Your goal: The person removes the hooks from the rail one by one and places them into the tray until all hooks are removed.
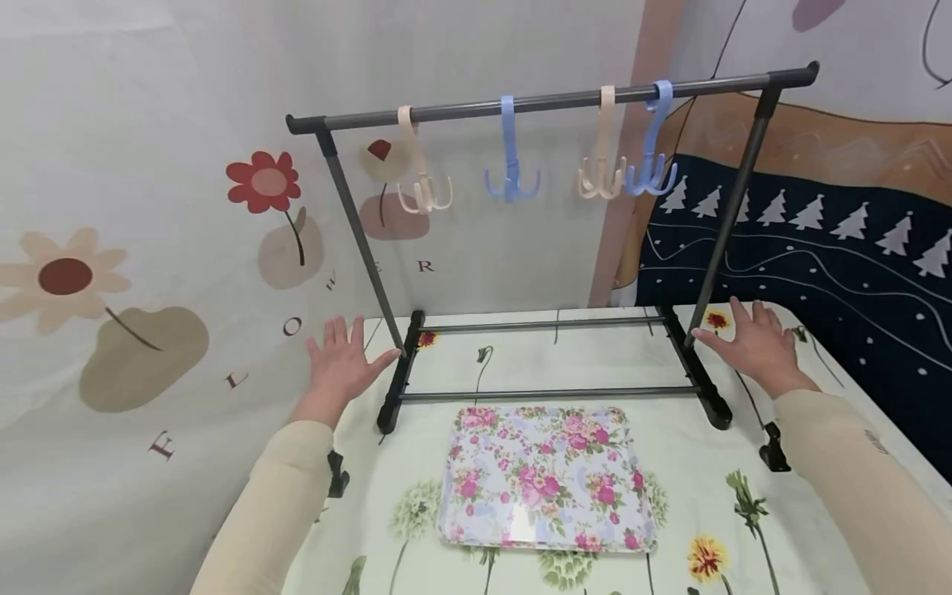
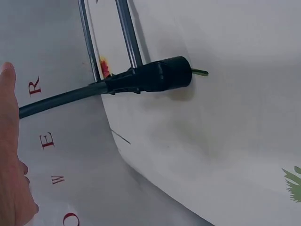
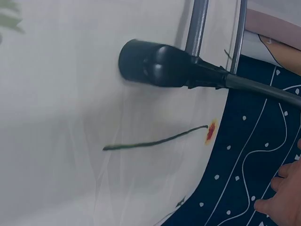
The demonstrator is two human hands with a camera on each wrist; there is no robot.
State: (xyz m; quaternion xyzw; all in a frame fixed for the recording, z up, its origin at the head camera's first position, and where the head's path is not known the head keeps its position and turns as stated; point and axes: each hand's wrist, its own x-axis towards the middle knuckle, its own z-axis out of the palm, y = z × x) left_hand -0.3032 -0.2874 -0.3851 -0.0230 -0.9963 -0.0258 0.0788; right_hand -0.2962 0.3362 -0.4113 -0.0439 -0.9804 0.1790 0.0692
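Note:
A dark metal hanging rack (image 1: pixel 554 102) stands on the table, with two uprights and a black foot at each side. From its top bar hang two beige hooks and two blue hooks; one beige hook (image 1: pixel 424 186) is at the left, one blue hook (image 1: pixel 511 157) near the middle. My left hand (image 1: pixel 338 364) is spread beside the left upright, thumb near the black left foot (image 2: pixel 164 74). On the other side my right hand (image 1: pixel 759 347) is spread by the right upright, thumb close to it. Neither hand grips anything.
A stack of floral trays (image 1: pixel 539 479) lies in front of the rack. Black clips (image 1: pixel 337 475) sit at both sides of the flower-printed tablecloth (image 1: pixel 402 570). Behind are a flower-printed curtain (image 1: pixel 186 99) and a dark cloth (image 1: pixel 840 248) with white trees.

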